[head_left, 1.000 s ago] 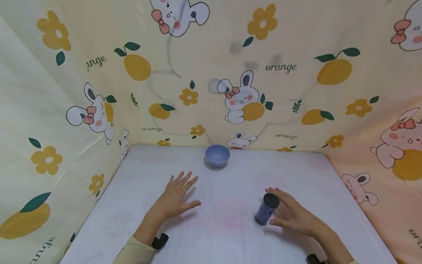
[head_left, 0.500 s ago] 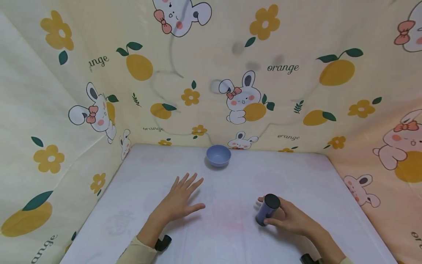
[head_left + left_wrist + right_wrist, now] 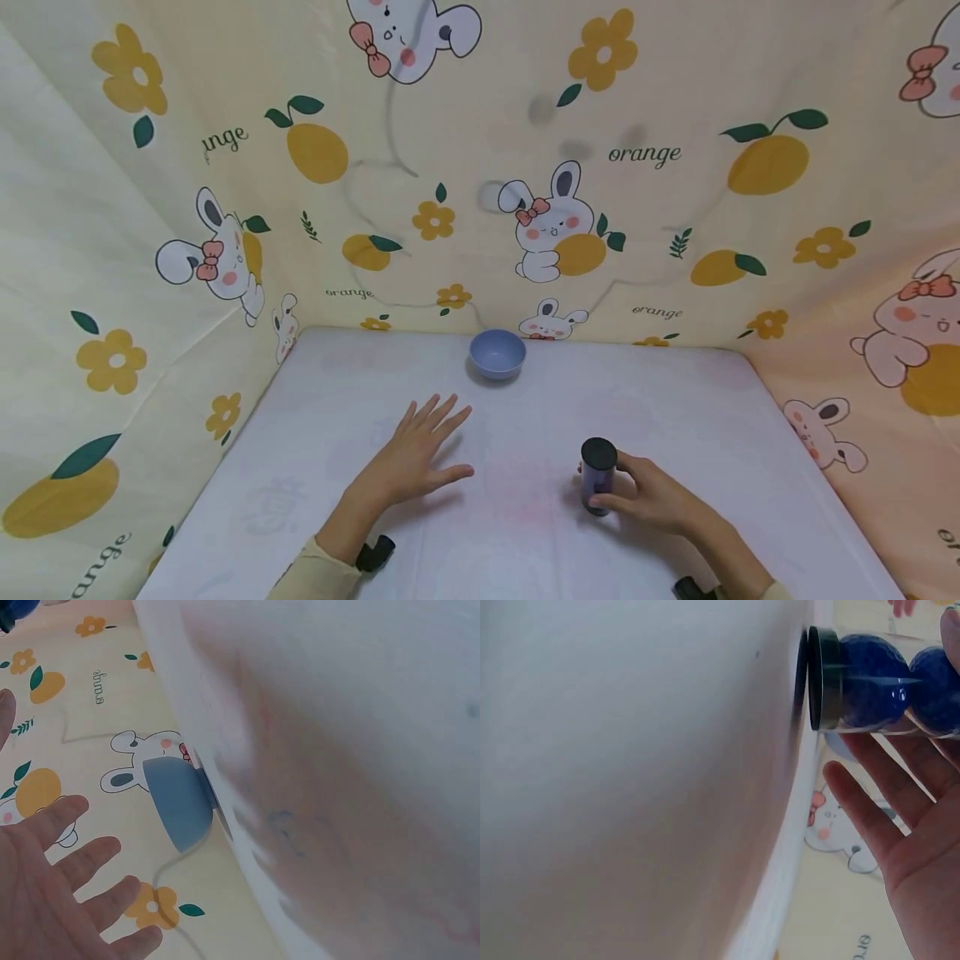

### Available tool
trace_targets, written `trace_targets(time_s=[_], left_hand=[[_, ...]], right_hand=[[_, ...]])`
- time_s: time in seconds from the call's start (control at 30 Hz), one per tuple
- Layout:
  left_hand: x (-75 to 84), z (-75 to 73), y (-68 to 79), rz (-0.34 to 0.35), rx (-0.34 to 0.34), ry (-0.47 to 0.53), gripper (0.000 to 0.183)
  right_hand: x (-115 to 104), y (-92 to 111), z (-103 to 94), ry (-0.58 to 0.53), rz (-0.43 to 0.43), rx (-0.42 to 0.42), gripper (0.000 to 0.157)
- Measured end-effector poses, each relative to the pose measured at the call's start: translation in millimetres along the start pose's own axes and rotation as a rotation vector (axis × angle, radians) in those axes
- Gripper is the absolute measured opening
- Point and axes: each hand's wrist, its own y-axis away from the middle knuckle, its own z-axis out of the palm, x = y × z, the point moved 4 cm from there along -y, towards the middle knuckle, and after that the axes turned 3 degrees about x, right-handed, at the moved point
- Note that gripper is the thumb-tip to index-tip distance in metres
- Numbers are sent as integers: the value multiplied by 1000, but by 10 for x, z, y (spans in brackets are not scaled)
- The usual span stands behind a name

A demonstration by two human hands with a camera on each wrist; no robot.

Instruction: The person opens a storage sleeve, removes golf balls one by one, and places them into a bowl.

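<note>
My right hand (image 3: 654, 495) holds a clear tube with black caps (image 3: 599, 477), thumb on the near side and fingers behind it. In the right wrist view, dimpled blue balls (image 3: 874, 681) show through the tube's wall, and its black end cap (image 3: 825, 679) is close over the tabletop. The tube stands nearly upright. To the left, my left hand (image 3: 414, 458) hovers over the table with fingers spread, holding nothing. A blue bowl (image 3: 497, 353) sits at the back of the table, beyond both hands; the left wrist view shows its side past my fingertips.
The white table (image 3: 510, 550) reaches back to a cloth wall (image 3: 465, 125) printed with rabbits and oranges. Similar cloth encloses the left and right sides. A black wrist device (image 3: 377, 553) is strapped on the left forearm.
My right hand has closed round the tube, which has gone from leaning to nearly upright, with its top shifted left. The left hand has drifted slightly right, fingers still spread.
</note>
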Motion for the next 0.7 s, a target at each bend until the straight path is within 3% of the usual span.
trace_targets(time_s=[0.2,0.37,0.53,0.7], left_hand=[[17,10,-11,-3,-22,5,90],[46,-10,-6,29,5,16,89],[84,-44,-4,78,49,51,85],[117,-57,-14,111,49,90,85]], right_hand=[[-32,-67,56,-15,-33,-19,48],[-91,-135,121,-51,-71,-32,42],[-135,-199,177,-21,-49,-35,40],[-173,-251,227,24,-8,-35,43]])
